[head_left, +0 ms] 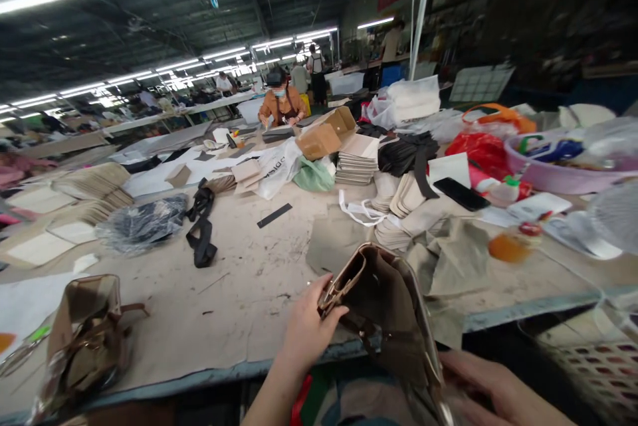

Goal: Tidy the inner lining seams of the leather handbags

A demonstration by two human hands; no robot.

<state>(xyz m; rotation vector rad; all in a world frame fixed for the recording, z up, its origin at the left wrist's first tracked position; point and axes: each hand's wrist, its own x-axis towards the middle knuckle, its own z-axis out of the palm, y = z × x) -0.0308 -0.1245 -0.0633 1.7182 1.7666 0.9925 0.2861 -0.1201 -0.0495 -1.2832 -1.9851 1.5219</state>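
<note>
My left hand (305,329) grips the top edge of a brown-grey handbag (386,310) near its metal clasp, at the front edge of the worktable (239,293). My right hand (486,386) lies against the bag's lower right side, fingers curled round it. The bag hangs partly over the table edge towards me. A second, similar brown bag (84,339) wrapped in clear plastic lies at the front left of the table, apart from both hands.
Grey fabric pieces (448,256), stacks of cut panels (356,163), black straps (202,226), a black phone (461,193), a cardboard box (326,133) and a pink basin (558,173) crowd the table. A person in orange (282,104) works at the far end. A basket (598,359) stands lower right.
</note>
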